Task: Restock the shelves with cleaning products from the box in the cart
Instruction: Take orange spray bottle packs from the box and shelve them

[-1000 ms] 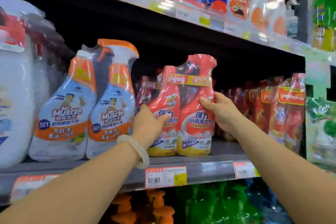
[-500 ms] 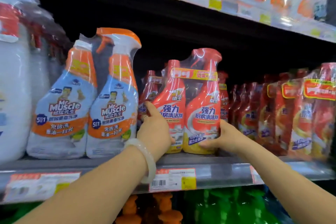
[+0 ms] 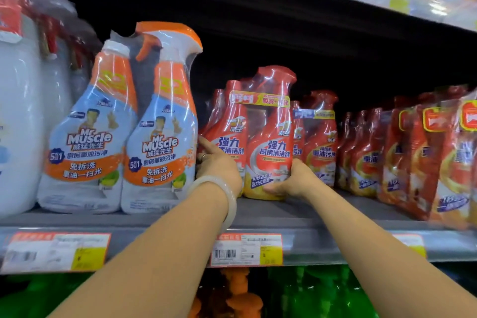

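Seating the red twin-pack (image 3: 260,137) on the shelf (image 3: 296,210), between left hand (image 3: 219,166), fingers reaching round its left side, and right hand (image 3: 289,181), cupping its lower right corner. Next, probably: nudging back, flush beside the Mr Muscle pack (image 3: 160,121), then releasing.

Both bare forearms are reaching up and forward from the lower corners, converging toward the middle. The left hand (image 3: 219,165) is showing its back to the camera, wrist slightly bent, index finger pointing out to the upper left while the other fingers are curling out of sight; a ring is sitting on one finger and a pale translucent bangle (image 3: 227,196) is circling the wrist. The right hand (image 3: 291,178) is turning palm leftward, thumb low, fingers wrapping around and hidden.
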Tool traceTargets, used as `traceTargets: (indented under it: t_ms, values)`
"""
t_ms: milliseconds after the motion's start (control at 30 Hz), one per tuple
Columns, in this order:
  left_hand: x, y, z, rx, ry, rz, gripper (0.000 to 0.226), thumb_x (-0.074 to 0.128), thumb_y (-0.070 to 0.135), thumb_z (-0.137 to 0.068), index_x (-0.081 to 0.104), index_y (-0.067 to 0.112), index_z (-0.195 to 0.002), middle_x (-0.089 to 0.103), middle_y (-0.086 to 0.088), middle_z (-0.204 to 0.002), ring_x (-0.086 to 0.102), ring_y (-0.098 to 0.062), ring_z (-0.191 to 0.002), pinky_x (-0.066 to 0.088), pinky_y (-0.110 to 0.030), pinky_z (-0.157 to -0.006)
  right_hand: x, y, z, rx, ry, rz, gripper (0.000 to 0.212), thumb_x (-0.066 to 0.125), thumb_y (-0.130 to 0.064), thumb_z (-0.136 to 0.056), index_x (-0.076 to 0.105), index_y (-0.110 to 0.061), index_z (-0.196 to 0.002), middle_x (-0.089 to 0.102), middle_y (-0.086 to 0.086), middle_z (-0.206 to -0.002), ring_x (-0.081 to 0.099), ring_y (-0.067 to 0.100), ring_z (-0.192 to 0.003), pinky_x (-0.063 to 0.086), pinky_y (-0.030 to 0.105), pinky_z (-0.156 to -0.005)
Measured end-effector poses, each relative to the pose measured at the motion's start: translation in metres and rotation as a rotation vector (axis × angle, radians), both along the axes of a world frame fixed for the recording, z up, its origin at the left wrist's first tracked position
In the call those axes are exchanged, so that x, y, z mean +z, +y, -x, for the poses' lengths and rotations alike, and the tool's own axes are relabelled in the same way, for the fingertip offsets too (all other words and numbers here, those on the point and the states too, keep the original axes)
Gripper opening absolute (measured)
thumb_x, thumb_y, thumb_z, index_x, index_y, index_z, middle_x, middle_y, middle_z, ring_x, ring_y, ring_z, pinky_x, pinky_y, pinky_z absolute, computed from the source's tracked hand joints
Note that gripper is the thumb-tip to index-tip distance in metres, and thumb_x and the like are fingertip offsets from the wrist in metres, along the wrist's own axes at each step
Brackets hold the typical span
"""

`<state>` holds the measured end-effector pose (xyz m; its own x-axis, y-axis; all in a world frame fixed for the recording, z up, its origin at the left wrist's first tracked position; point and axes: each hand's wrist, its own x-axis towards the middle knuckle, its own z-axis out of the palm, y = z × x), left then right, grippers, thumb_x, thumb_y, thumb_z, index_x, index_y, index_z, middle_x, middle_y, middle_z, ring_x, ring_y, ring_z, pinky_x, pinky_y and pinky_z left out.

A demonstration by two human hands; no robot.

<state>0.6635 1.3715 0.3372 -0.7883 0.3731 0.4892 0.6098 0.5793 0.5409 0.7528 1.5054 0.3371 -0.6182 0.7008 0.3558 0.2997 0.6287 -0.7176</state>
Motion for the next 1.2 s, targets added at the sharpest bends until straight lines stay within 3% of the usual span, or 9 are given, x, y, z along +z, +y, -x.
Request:
traceTargets:
  t_ms: [100,333,567,700,833,1000,1133,1200]
  values:
    - [0.008,0.005,0.005,0.113,0.009,0.151,0.083,0.045,0.011,-0.095,-0.02,-0.008,-0.143,0.017,-0.036,-0.147,0.044,-0.041,-0.127,0.042,-0.043,-0.099,0.0,-0.001,0.004,-0.028,-0.021,-0.049,0.091,0.089,-0.027,-0.06,0.038,-0.009,-0.134,0.054,0.007,-0.13,0.051,0.027,-0.121,0.042,0.042,-0.106]
    - [0.0,0.001,0.001,0.085,-0.028,0.102,0.098,0.058,0.018,-0.09,-0.021,-0.007,-0.142,0.017,-0.034,-0.148,0.042,-0.039,-0.129,0.039,-0.042,-0.102,-0.002,-0.005,0.001,-0.048,-0.086,-0.214,0.081,0.081,-0.034,-0.071,0.038,-0.004,-0.132,0.051,0.009,-0.133,0.049,0.027,-0.122,0.041,0.032,-0.1]
    - [0.001,0.008,0.01,0.126,-0.063,0.083,0.096,0.058,0.013,-0.09,-0.02,-0.002,-0.144,0.015,-0.03,-0.15,0.039,-0.04,-0.132,0.037,-0.044,-0.105,-0.003,0.001,0.008,-0.033,-0.093,-0.241,0.083,0.082,-0.035,-0.069,0.039,-0.003,-0.133,0.054,0.009,-0.133,0.052,0.027,-0.121,0.042,0.035,-0.103]
    - [0.0,0.005,0.009,0.139,-0.031,0.146,0.097,0.057,0.019,-0.092,-0.021,-0.004,-0.143,0.013,-0.03,-0.151,0.038,-0.037,-0.133,0.036,-0.043,-0.106,-0.004,0.002,0.01,-0.031,-0.101,-0.232,0.093,0.081,-0.035,-0.07,0.029,0.001,-0.139,0.05,0.011,-0.138,0.049,0.028,-0.125,0.04,0.035,-0.106]
    - [0.0,-0.003,-0.003,0.146,-0.016,0.249,0.091,0.053,0.018,-0.093,-0.018,-0.01,-0.142,0.01,-0.032,-0.151,0.028,-0.038,-0.138,0.033,-0.041,-0.109,-0.005,-0.007,0.001,-0.027,-0.097,-0.226,0.085,0.079,-0.034,-0.073,0.031,-0.003,-0.136,0.047,0.01,-0.139,0.047,0.027,-0.127,0.039,0.035,-0.105]
    - [0.002,-0.017,-0.033,-0.013,0.12,0.276,0.078,0.05,0.017,-0.094,-0.003,-0.009,-0.146,0.002,-0.03,-0.153,0.007,-0.041,-0.144,0.02,-0.044,-0.115,0.002,-0.037,-0.031,-0.1,-0.08,-0.377,0.062,0.075,-0.031,-0.078,0.045,-0.007,-0.126,0.052,0.013,-0.13,0.051,0.028,-0.118,0.043,0.034,-0.095]
    - [0.004,-0.058,-0.062,-0.199,0.307,0.279,0.047,0.051,0.005,-0.089,0.037,-0.001,-0.133,0.037,-0.022,-0.139,0.04,-0.035,-0.128,0.042,-0.04,-0.099,0.005,-0.091,-0.061,-0.117,-0.122,-0.493,0.057,0.072,-0.027,-0.082,0.048,-0.008,-0.13,0.049,0.011,-0.132,0.047,0.026,-0.121,0.037,0.031,-0.099]
    - [0.002,-0.091,-0.074,-0.262,0.394,0.322,0.038,0.052,0.003,-0.087,0.046,0.002,-0.125,0.047,-0.019,-0.129,0.049,-0.034,-0.119,0.046,-0.04,-0.091,-0.001,-0.129,-0.073,-0.129,-0.093,-0.548,0.055,0.069,-0.027,-0.084,0.048,-0.009,-0.131,0.048,0.009,-0.132,0.046,0.025,-0.122,0.037,0.031,-0.098]
